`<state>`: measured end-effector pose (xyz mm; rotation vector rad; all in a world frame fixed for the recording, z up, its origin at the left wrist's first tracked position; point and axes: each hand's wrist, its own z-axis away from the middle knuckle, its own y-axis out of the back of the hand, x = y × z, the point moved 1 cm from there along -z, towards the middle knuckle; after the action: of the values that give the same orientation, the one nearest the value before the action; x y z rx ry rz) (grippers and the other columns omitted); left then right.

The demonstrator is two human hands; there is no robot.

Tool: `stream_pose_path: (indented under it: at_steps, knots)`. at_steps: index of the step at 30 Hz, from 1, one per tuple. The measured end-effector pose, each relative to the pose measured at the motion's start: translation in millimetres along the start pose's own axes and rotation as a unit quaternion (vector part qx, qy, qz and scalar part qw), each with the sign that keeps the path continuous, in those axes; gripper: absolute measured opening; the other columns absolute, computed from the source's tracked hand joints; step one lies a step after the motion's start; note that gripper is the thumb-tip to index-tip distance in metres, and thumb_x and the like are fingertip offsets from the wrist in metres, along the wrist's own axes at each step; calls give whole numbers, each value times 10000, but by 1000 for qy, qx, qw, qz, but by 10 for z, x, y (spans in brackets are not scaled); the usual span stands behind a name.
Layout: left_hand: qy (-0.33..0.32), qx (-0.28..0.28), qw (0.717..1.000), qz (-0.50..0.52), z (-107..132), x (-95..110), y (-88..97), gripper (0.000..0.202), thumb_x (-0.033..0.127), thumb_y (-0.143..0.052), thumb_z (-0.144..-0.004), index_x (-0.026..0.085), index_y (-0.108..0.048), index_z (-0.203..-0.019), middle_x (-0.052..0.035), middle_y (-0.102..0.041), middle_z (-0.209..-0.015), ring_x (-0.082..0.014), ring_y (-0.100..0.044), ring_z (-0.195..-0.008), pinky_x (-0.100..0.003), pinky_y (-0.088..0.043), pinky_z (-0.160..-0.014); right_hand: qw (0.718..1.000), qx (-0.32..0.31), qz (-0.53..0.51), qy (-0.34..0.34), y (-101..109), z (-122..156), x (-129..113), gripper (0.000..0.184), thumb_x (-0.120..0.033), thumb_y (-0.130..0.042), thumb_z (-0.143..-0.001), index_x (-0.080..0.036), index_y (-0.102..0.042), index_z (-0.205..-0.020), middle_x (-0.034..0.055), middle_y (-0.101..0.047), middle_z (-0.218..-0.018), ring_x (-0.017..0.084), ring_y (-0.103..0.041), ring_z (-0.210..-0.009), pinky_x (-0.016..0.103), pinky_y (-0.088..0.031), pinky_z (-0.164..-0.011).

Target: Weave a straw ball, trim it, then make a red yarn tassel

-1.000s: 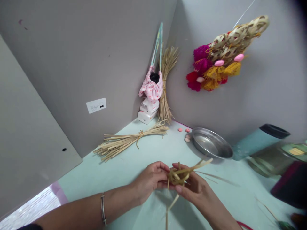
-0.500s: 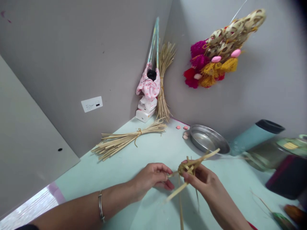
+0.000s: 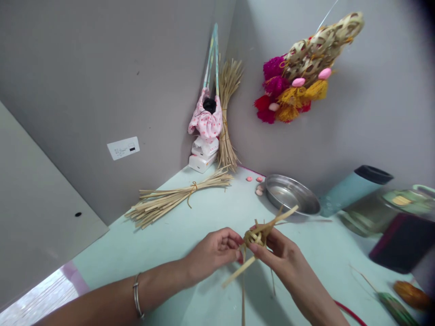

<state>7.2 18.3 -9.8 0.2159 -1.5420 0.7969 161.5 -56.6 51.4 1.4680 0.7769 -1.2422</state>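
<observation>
Between my hands, above the pale green table, is a small ball of woven straw strips (image 3: 254,237) with loose strip ends sticking out on several sides. My right hand (image 3: 277,251) grips it from the right, thumb in front and fingers behind. My left hand (image 3: 220,246) is at its left side, fingers curled and their tips pinched at a straw strip (image 3: 244,256) by the weave. One long strip hangs down past the table's near side, and another points toward the lower left.
Behind my hands lies a tied bundle of straw strips (image 3: 180,194); another bundle (image 3: 228,113) leans in the corner beside a dotted pouch (image 3: 207,120) and tissue packs (image 3: 204,154). A steel bowl (image 3: 292,192), a tumbler (image 3: 356,188) and a dark box (image 3: 403,244) stand right. Tasselled weaving (image 3: 302,72) hangs above.
The left fingers have closed in on the weave from slightly farther out. The woven piece has turned a little in my right hand. The whole view has shifted slightly.
</observation>
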Motion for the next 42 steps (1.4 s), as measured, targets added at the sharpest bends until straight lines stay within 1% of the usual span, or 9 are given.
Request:
stream_pose_path:
  at_steps: [5,11,15,20,23,28,32,36,42]
  knots:
    - [20,-3,1000,7,-11,-26,31,318,384,-774,-727,146,-607,-857,-24,-642,-770,-151,-611,-744,-276,-430,-731,1000,0,-2,-23,40,-16,-6,304,-487,-710,-759,-199,-675,-849,38,-668,-817,231,-604,-827,311,-482,-736]
    - [4,3,1000,24,-19,-25,46,334,399,-775,-734,149,-624,-897,-32,-638,-823,-157,-620,-789,-288,-447,-776,998,18,-48,-43,58,-33,24,354,-525,-715,-746,-193,-688,-865,64,-684,-845,257,-617,-851,342,-496,-757]
    - [-41,75,996,23,12,79,50,371,356,-780,-741,174,-626,-1025,-68,-632,-1015,-197,-588,-1010,-314,-426,-926,996,38,-74,-45,59,-33,41,364,-513,-743,-736,-208,-696,-930,73,-713,-933,274,-634,-926,346,-509,-769]
    - [-38,169,979,109,4,138,112,255,361,-679,-828,180,-607,-994,-64,-615,-1034,-210,-614,-1027,-361,-406,-996,985,26,-155,-69,42,-30,77,308,-466,-751,-764,-203,-716,-920,81,-716,-979,269,-639,-972,362,-519,-825]
    - [-13,136,988,74,-17,89,81,378,275,-796,-708,179,-609,-1021,-85,-621,-1079,-236,-597,-1083,-363,-410,-996,971,15,-223,-85,-20,-25,147,258,-446,-748,-777,-208,-712,-869,77,-715,-971,267,-631,-991,357,-521,-825]
    - [-53,71,994,71,27,85,-66,589,240,-874,-618,215,-594,-1135,-103,-567,-1296,-266,-510,-1249,-350,-409,-1022,968,-1,-235,-89,-207,43,226,260,-438,-748,-784,-215,-715,-911,58,-715,-950,241,-630,-937,353,-495,-862]
    - [-35,69,990,118,30,113,-55,399,304,-793,-745,169,-622,-1079,-89,-679,-1089,-209,-627,-1012,-317,-448,-912,980,16,-183,-81,-281,100,191,362,-468,-738,-785,-194,-715,-1021,84,-720,-970,253,-633,-917,367,-493,-843]
    - [-31,104,971,214,-34,82,33,299,261,-741,-799,150,-622,-1050,-72,-697,-1025,-165,-641,-965,-292,-451,-918,986,27,-154,-60,-222,61,157,422,-459,-752,-769,-205,-695,-1100,97,-705,-1105,263,-621,-1003,326,-508,-789]
    - [-13,69,945,320,-36,61,55,241,235,-700,-826,131,-618,-1028,-103,-711,-984,-215,-697,-922,-388,-496,-935,989,81,-122,-22,-85,-12,206,294,-441,-755,-772,-221,-707,-961,38,-683,-1012,205,-611,-923,270,-498,-775]
